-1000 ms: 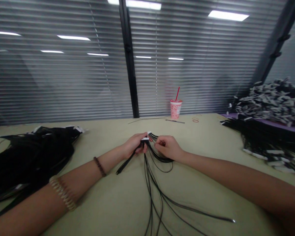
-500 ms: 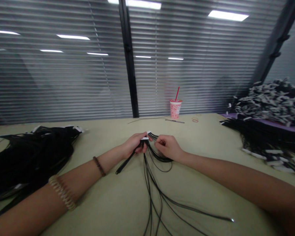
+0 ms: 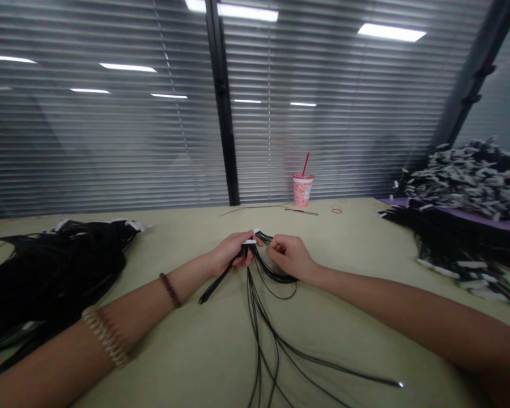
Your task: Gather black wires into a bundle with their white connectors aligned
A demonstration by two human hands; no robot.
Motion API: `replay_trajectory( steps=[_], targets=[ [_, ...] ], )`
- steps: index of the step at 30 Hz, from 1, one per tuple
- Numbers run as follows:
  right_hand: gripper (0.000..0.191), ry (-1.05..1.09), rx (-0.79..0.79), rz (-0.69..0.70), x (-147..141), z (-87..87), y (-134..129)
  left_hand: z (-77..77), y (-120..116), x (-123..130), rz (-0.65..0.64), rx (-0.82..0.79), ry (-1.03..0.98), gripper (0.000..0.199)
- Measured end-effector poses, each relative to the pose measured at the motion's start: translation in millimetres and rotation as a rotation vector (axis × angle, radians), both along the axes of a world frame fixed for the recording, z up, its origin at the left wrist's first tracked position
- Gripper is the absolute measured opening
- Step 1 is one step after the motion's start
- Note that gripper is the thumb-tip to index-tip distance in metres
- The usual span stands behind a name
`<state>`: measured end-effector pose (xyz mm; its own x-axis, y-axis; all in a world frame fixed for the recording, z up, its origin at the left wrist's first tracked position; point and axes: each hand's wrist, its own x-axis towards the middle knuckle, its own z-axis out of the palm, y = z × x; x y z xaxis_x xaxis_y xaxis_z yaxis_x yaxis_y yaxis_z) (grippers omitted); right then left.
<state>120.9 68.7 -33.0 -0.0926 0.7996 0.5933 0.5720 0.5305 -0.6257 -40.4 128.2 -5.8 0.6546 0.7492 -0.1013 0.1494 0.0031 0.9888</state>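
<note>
Near the middle of the table, my left hand (image 3: 234,253) is closed on a black cable harness with white connectors (image 3: 249,242). My right hand (image 3: 292,256) is just to the right, its fingers pinched on the thin black wires (image 3: 264,237) that run from the upper connector. A loop of wires hangs below my right hand. More loose black wires (image 3: 276,338) fan out over the table toward me, one ending in a small shiny tip. A short black bundle end (image 3: 209,292) sticks out below my left hand.
A pile of black cables (image 3: 55,272) lies at the left. At the right are more black cables (image 3: 459,232) and a heap with white connectors (image 3: 476,175). A pink cup with a red straw (image 3: 302,191), a thin pen-like tool (image 3: 301,212) and rubber bands (image 3: 336,209) stand or lie at the back.
The whole view has shifted slightly. Both hands keep nearly the same place and the same hold on the wires.
</note>
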Motion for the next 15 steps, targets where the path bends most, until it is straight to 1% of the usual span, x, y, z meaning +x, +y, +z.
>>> replay_trajectory(
  steps=[9, 11, 15],
  targets=[
    [0.014, -0.082, -0.027, 0.053, -0.2, -9.5, 6.4, -3.0, 1.6, -0.4, -0.01, 0.052, 0.051, 0.039],
    [0.014, -0.087, -0.016, 0.042, -0.2, -8.8, 6.9, -3.0, 0.2, 0.9, -0.01, 0.064, 0.065, 0.04],
    [0.02, -0.125, 0.004, 0.009, -0.6, -4.1, 5.4, -1.5, -4.5, 4.4, -0.014, 0.089, 0.1, 0.037]
  ],
)
